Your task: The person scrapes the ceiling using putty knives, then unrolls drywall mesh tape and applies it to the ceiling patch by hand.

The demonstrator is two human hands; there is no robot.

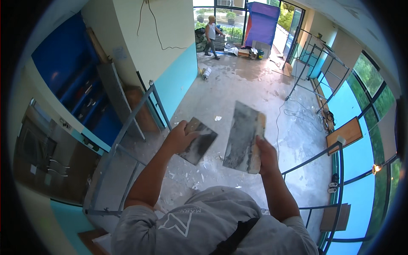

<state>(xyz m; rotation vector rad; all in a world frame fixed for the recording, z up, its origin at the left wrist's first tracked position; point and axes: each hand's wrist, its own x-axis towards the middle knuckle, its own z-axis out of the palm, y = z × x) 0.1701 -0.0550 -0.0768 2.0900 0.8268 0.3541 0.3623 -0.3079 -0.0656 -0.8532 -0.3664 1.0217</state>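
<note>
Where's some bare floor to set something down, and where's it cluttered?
The floor looks mostly bare past the right plate, between the left teal wall and the cable, bar one white scrap; another patch lies between cable and right rail. Scraps crowd it below the left plate; stacks line the far window.

On the grey shirt (216,204), at the near side, stands one short line of pale lettering (190,211), which appears upside down; just nearer and slightly left is a white angular emblem (187,227); farther, on the left wall (142,38), faint marks (120,53) are too small for reading.
</note>
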